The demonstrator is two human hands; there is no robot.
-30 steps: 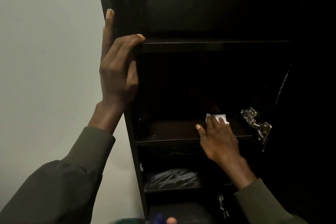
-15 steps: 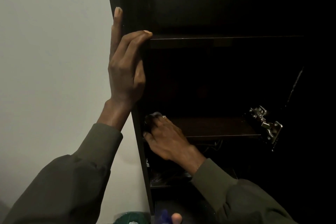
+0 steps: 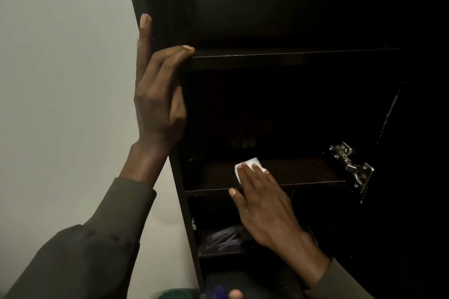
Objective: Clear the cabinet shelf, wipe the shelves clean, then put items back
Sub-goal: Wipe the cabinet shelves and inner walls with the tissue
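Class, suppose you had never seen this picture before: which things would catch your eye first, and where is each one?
First the white wipe, the brightest spot in the dark cabinet, pressed flat on the middle shelf under the right hand. Next the left hand, gripping the cabinet's left side panel with fingertips at the upper shelf. Then the shiny metal hinge at the middle shelf's right end.

text: none legible | labels/brands/numbers: none seen | surfaces checked: dark cabinet (image 3: 291, 7), white cloth (image 3: 250, 165), metal hinge (image 3: 349, 165) | all unmarked
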